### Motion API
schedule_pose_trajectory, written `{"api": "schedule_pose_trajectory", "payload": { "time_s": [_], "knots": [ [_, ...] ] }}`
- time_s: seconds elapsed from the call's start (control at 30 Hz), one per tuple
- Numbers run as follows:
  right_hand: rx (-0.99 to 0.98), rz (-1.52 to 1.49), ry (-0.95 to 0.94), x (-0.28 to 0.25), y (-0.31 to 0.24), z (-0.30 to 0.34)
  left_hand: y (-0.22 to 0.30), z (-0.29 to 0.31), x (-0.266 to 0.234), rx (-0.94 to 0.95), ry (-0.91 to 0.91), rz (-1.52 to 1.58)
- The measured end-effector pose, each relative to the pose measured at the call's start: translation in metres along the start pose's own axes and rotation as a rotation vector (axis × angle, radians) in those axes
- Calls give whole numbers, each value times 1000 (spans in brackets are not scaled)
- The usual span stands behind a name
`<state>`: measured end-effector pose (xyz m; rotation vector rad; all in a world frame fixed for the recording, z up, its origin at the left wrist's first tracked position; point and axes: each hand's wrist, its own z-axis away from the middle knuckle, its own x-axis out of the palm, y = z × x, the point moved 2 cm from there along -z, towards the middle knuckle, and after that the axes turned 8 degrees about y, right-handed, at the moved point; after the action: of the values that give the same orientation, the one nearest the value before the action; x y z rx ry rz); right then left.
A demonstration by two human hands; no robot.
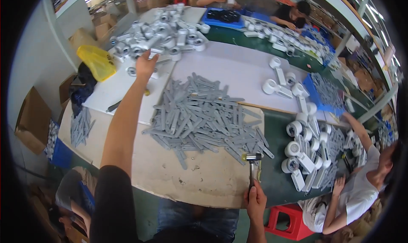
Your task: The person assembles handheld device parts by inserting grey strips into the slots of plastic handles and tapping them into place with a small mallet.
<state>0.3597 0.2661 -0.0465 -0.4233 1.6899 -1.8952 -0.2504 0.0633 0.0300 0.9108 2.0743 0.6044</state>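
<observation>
At the far left, my left hand (145, 68) reaches to the edge of a heap of white plastic parts (159, 32), each with a round ring end and a straight arm. Its thumb and finger are apart, close to the nearest parts, and I see nothing held. My right hand (256, 199) is wrapped round the handle of a small mallet (251, 157) with a metal head and a yellowish face, held upright over the board's right edge. Between my hands lies a broad pile of flat grey strips (199, 115), rounded at the ends, on a worn tan board (204, 179).
More white parts (297, 153) stand stacked at the right, beside a seated co-worker (361, 179) and a red stool (285, 221). A blue tray (312, 94) holds grey strips. A yellow bag (97, 63) and a dark-handled tool (114, 106) lie left. Other people sit across the bench.
</observation>
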Motion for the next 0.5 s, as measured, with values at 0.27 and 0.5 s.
{"api": "schedule_pose_trajectory", "payload": {
  "time_s": [0.27,0.5],
  "knots": [
    [-166,153,-4,0,-6,-5,204,183,53,578,-662,336],
    [-148,232,58,8,-10,2,310,246,167,796,-537,135]
  ]
}}
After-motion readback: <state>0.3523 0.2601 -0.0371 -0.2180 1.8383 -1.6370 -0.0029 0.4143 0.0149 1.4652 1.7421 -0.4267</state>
